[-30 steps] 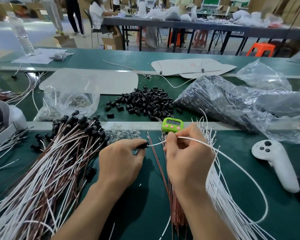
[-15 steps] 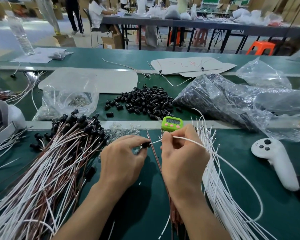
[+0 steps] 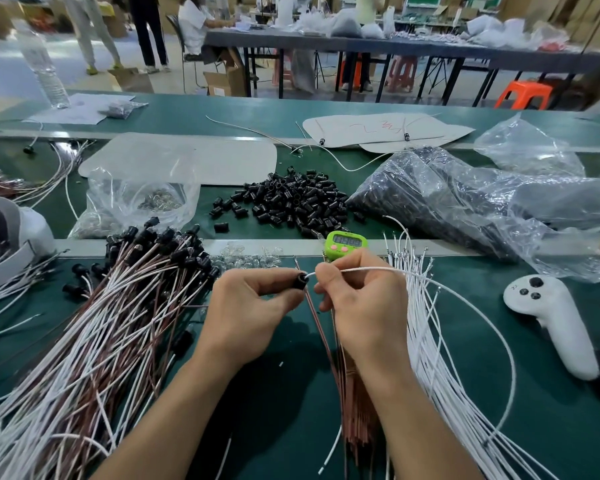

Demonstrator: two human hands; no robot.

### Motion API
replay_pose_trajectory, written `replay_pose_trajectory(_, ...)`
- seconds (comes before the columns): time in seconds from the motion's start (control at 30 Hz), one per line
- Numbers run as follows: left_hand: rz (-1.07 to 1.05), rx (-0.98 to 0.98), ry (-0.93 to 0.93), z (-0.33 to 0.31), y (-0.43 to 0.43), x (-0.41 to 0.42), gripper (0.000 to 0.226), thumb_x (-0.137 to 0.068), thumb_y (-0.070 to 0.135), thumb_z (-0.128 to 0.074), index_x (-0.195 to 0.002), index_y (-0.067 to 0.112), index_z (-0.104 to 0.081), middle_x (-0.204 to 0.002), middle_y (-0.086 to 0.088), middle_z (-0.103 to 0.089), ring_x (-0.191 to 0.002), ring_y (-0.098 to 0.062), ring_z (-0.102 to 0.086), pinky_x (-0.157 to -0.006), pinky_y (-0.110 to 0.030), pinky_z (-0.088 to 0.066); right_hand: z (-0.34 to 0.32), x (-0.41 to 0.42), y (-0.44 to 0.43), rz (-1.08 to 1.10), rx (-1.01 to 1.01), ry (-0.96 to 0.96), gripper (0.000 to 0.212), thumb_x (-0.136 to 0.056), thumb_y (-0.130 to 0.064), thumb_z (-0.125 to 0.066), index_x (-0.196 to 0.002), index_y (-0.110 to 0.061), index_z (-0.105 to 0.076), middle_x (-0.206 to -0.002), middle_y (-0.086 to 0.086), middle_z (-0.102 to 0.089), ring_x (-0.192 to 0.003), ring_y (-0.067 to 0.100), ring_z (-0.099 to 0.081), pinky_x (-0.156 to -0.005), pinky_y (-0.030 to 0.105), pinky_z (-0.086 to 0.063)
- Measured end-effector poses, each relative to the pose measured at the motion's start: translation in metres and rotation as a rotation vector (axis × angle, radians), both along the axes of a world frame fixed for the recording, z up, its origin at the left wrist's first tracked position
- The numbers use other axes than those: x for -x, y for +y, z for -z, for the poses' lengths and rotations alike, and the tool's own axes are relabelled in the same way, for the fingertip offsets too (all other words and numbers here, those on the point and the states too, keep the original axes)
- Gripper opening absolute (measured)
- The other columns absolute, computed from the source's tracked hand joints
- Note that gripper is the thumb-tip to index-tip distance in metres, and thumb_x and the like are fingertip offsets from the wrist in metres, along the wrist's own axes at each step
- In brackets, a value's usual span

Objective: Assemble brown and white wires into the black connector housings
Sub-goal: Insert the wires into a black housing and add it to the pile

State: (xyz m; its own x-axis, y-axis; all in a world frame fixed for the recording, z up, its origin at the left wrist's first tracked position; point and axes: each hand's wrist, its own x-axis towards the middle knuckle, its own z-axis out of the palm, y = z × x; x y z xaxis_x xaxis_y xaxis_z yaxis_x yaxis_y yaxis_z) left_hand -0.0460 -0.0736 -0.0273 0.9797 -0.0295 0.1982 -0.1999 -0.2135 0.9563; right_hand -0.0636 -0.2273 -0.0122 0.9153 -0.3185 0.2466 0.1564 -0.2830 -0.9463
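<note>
My left hand [image 3: 248, 313] pinches a small black connector housing [image 3: 300, 281] between thumb and fingers. My right hand [image 3: 362, 306] pinches a white wire [image 3: 465, 292] close to its tip, and the tip sits at the housing's opening. That wire loops out to the right and back toward me. Under my right hand lies a bundle of brown wires [image 3: 355, 410], and a fan of loose white wires [image 3: 440, 358] spreads to its right. A pile of loose black housings [image 3: 291, 202] lies beyond on the green table.
Finished brown-and-white wires with housings [image 3: 94, 327] are heaped at the left. A green timer [image 3: 345, 243] stands just behind my hands. A white controller [image 3: 555, 320] lies at the right, and plastic bags [image 3: 471, 206] of parts sit at the back.
My hands have drawn closer together, and the white wire's tip has moved up to the housing's opening. The wire's loop at the right has shifted slightly.
</note>
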Motion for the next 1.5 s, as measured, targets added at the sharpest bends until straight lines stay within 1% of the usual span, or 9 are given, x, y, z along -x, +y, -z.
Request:
replay_pose_trajectory(0.17,0.045,0.168,0.071,-0.006,-0.002,0.000,0.039,-0.080,-0.008,-0.078,-0.082,0.031,-0.083,-0.085,0.001,-0.080,-0.077,-0.008,-0.075,-0.072,-0.017,-0.056,0.002,0.000,0.006,-0.123,-0.095,0.065,0.007,-0.081,-0.030,-0.078,-0.087,-0.027,-0.075,-0.073,-0.005,-0.076,-0.063,0.014,-0.073,-0.063,0.028,-0.059)
replay_pose_trajectory(0.23,-0.061,0.210,0.121,-0.005,-0.003,-0.003,0.030,-0.078,-0.006,-0.081,-0.085,0.023,-0.082,-0.082,-0.002,-0.080,-0.074,-0.009,-0.073,-0.074,-0.023,-0.057,0.004,0.000,0.008,-0.156,-0.117,0.115,0.020,-0.074,-0.028,-0.079,-0.093,-0.032,-0.074,-0.078,-0.007,-0.077,-0.070,0.011,-0.074,-0.068,0.024,-0.059)
replay_pose_trajectory(0.33,-0.090,0.334,0.168,-0.006,-0.003,-0.004,0.018,-0.079,-0.005,-0.078,-0.095,0.004,-0.077,-0.081,-0.012,-0.079,-0.074,-0.017,-0.073,-0.080,-0.028,-0.061,0.008,0.000,0.010,-0.166,0.079,0.150,0.026,-0.074,-0.023,-0.086,-0.092,-0.032,-0.068,-0.079,-0.014,-0.075,-0.069,0.002,-0.071,-0.063,0.014,-0.052)
replay_pose_trajectory(0.67,-0.080,0.707,0.216,-0.015,-0.002,-0.003,0.010,-0.077,0.008,-0.074,-0.080,0.013,-0.082,-0.085,-0.010,-0.078,-0.080,-0.016,-0.074,-0.078,-0.023,-0.060,0.001,0.004,0.004,-0.095,0.370,0.168,0.018,-0.080,-0.020,-0.083,-0.091,-0.034,-0.077,-0.064,-0.016,-0.070,-0.056,0.001,-0.062,-0.057,0.011,-0.043)
replay_pose_trajectory(0.8,-0.136,0.955,0.192,-0.017,0.022,-0.015,0.014,-0.073,0.010,-0.071,-0.079,0.014,-0.083,-0.087,-0.007,-0.078,-0.086,-0.017,-0.075,-0.085,-0.028,-0.061,-0.009,0.002,-0.015,0.077,0.571,0.230,0.017,-0.082,-0.015,-0.076,-0.078,-0.031,-0.078,-0.068,-0.013,-0.071,-0.068,0.013,-0.065,-0.068,0.028,-0.055)
replay_pose_trajectory(1.0,-0.141,0.905,0.200,-0.013,0.012,-0.013,0.016,-0.070,0.008,-0.074,-0.081,0.014,-0.083,-0.088,-0.007,-0.078,-0.088,-0.017,-0.075,-0.081,-0.024,-0.060,-0.022,0.004,-0.028,0.298,0.677,0.348,0.026,-0.081,-0.015,-0.070,-0.066,-0.035,-0.068,-0.060,-0.017,-0.054,-0.071,0.022,-0.056,-0.083,0.032,-0.047)
replay_pose_trajectory(1.17,-0.174,0.913,0.226,-0.014,0.008,-0.010,0.014,-0.070,0.009,-0.072,-0.077,0.015,-0.083,-0.085,-0.006,-0.078,-0.084,-0.015,-0.075,-0.086,-0.026,-0.061,-0.025,0.006,-0.025,0.313,0.687,0.362,0.029,-0.079,-0.014,-0.066,-0.056,-0.032,-0.061,-0.055,-0.018,-0.054,-0.061,-0.002,-0.038,-0.093,0.031,-0.032)
replay_pose_trajectory(1.33,-0.187,0.969,0.252,-0.014,0.009,-0.011,0.013,-0.071,0.009,-0.071,-0.079,0.013,-0.081,-0.088,-0.009,-0.078,-0.085,-0.017,-0.075,-0.090,-0.029,-0.060,-0.021,0.007,-0.021,0.166,0.637,0.400,0.021,-0.072,-0.009,-0.058,-0.053,-0.017,-0.061,-0.051,-0.007,-0.059,-0.069,0.022,-0.056,-0.083,0.035,-0.049)
replay_pose_trajectory(1.5,-0.158,0.802,0.180,-0.014,0.009,-0.011,0.014,-0.072,0.010,-0.073,-0.081,0.016,-0.082,-0.088,-0.007,-0.079,-0.087,-0.015,-0.075,-0.079,-0.021,-0.059,-0.015,0.006,-0.016,0.172,0.881,0.320,0.021,-0.076,-0.012,-0.063,-0.062,-0.027,-0.068,-0.065,-0.013,-0.065,-0.072,0.012,-0.054,-0.096,0.036,-0.032)
